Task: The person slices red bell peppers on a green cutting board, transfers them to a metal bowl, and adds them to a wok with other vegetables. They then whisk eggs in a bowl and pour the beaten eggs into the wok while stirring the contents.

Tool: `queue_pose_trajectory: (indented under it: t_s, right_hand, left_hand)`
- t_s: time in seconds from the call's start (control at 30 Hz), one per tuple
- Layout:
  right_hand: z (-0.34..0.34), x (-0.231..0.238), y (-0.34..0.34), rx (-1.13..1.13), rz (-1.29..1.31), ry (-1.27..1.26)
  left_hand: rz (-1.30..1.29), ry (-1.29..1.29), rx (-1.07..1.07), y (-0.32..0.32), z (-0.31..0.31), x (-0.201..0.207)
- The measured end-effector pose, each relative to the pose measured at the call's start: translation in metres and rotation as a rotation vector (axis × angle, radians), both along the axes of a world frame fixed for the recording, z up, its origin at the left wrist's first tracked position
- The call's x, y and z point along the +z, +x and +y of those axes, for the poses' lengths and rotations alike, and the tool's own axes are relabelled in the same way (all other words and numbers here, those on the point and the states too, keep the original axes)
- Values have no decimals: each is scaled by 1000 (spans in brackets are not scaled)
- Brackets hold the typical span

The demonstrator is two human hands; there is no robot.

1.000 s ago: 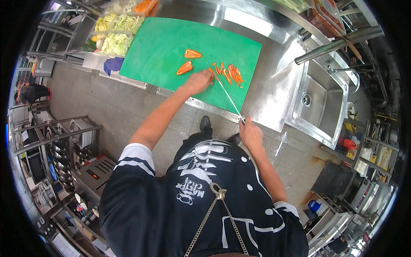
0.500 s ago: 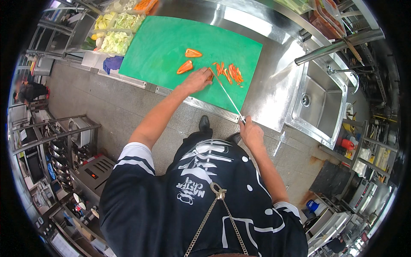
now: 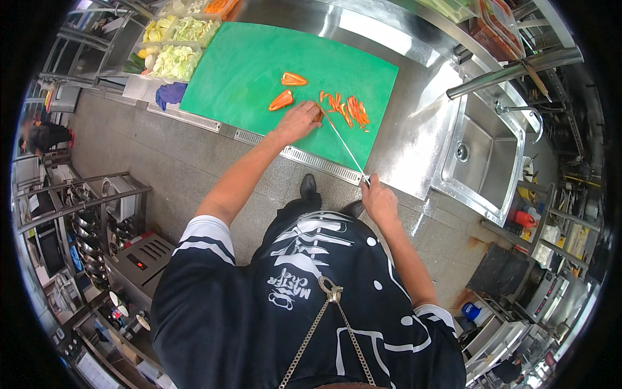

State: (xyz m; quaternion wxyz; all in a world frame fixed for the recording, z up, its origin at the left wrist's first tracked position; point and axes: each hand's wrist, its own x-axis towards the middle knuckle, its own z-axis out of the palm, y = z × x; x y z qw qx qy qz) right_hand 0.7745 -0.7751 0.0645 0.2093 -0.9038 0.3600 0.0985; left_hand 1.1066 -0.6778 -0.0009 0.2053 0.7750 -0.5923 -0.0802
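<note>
A large green cutting board (image 3: 240,65) lies on the steel counter. My left hand (image 3: 300,122) is at its near edge, fingers curled down on a piece of orange pepper (image 3: 318,115) that they mostly cover. My right hand (image 3: 380,200) grips the handle of a long thin knife (image 3: 345,144), just off the board's near edge. Its blade slants away to the left, and the tip end reaches the pepper beside my left fingertips. Just beyond my left hand rest two larger orange pepper pieces (image 3: 294,79). Thin cut pepper strips (image 3: 357,111) lie loose to the right of the blade.
Clear tubs of chopped pale vegetables (image 3: 176,63) stand at the board's left, near a crumpled blue cloth (image 3: 170,95). To the right are a steel sink (image 3: 483,162) with a tap (image 3: 518,109) and a thick metal post (image 3: 512,72). A metal rack (image 3: 84,206) stands behind on the left.
Both hands, the knife and the pepper pieces keep almost the same places. Any movement of the blade is too small to make out clearly.
</note>
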Motion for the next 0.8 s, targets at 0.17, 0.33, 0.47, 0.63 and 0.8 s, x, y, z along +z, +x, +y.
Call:
queue_pose_trajectory:
  t_s: [0.17,0.33,0.47,0.63,0.8]
  right_hand:
    - [-7,-27,27,0,-136,-16]
    - [-2,-14,19,-47,-86,-2]
    - [7,9,-2,11,-23,16]
    - [5,-16,22,-29,-51,63]
    - [-2,-21,31,-37,-95,34]
  left_hand:
    - [-47,-38,-8,-3,3,-4]
    - [-97,-40,-32,-4,9,-7]
    - [-60,-29,-33,-2,7,-8]
    - [-104,-167,-10,-7,4,-13]
    - [-91,-180,50,-14,7,-21]
